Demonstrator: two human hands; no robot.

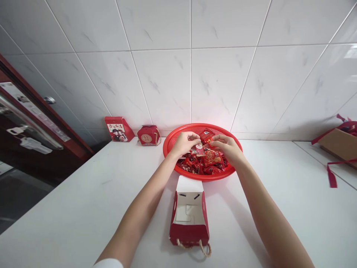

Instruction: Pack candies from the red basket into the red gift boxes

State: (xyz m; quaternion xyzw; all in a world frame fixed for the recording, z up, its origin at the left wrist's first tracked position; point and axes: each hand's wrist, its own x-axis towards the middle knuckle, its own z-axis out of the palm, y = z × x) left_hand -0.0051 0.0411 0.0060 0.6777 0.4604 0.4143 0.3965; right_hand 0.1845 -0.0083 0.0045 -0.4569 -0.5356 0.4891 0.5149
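Note:
A red plastic basket point(169, 140) with a perforated wall holds many red-wrapped candies point(192, 165). Over its left part, my left hand point(186, 143) is closed, fingertips pinching at a small pink-and-white candy packet point(199, 149). From the right, my right hand point(227, 148) reaches in with its fingers closed at a small red wrapper; what exactly they grip is partly hidden. A larger red square packet point(212, 158) lies beneath the hands. In front of the basket stands an open red gift box point(189, 233), white inside, with rope handles; no candy shows in it.
Two closed red boxes stand by the tiled wall: a tall one with a cartoon couple point(119, 129) and a small one with a gold emblem point(148, 135). At the right edge is a brown cardboard box point(340, 143) with red ribbon. A dark red door point(28, 149) is at left.

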